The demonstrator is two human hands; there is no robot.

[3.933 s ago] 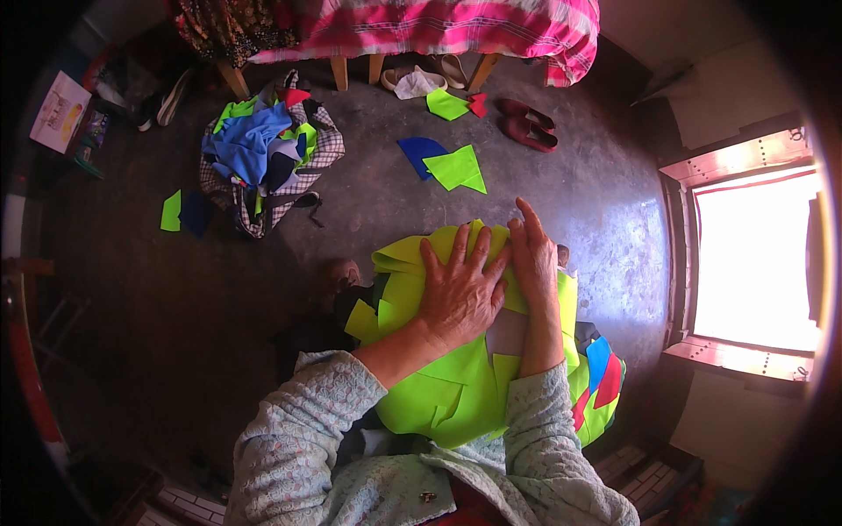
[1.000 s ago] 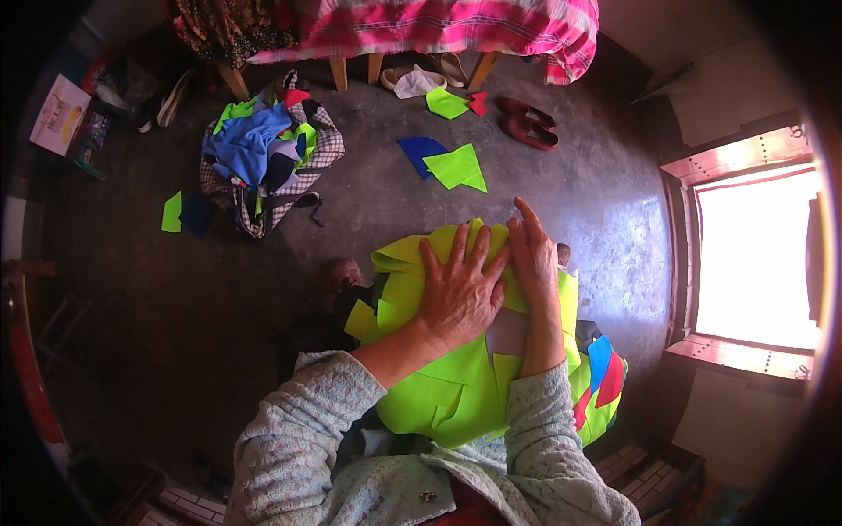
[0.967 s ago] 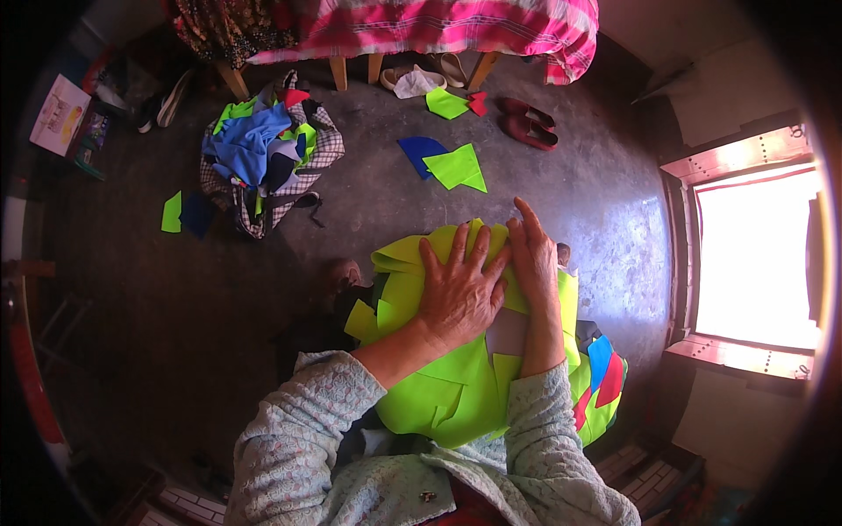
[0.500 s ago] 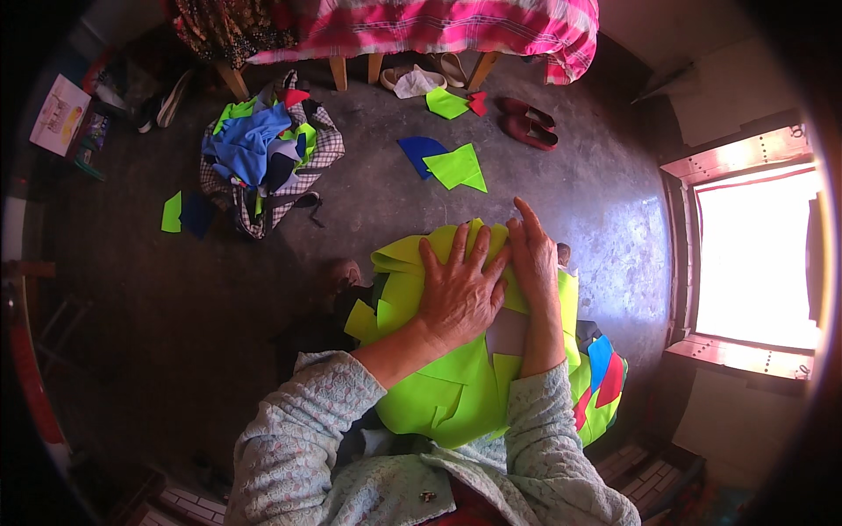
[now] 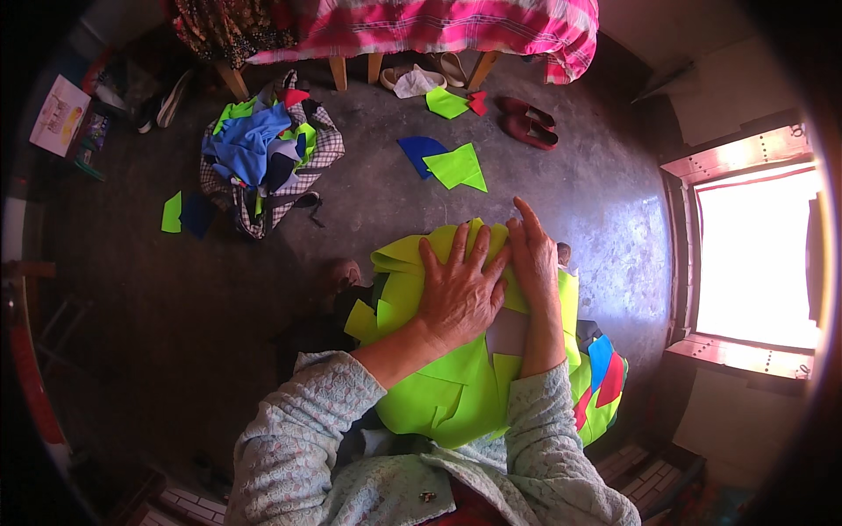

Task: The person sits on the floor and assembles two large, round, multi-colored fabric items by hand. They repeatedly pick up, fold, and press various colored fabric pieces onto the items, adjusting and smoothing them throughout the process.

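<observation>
Head view: we press both flat, unclenched palms, left hand [image 5: 456, 294] and right hand [image 5: 535, 259], on the stacked neon-green fabric pieces [image 5: 447, 394]; loose green cut scraps [image 5: 458, 167] at 12 o'clock unsorted.

The single head-worn fisheye camera looked steeply down, close over the lap, its rim taking in the floor [image 5: 158, 298] and bed [image 5: 421, 22].

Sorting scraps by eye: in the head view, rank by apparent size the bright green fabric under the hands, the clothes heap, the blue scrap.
1. bright green fabric, though nearest the camera
2. clothes heap
3. blue scrap
</observation>
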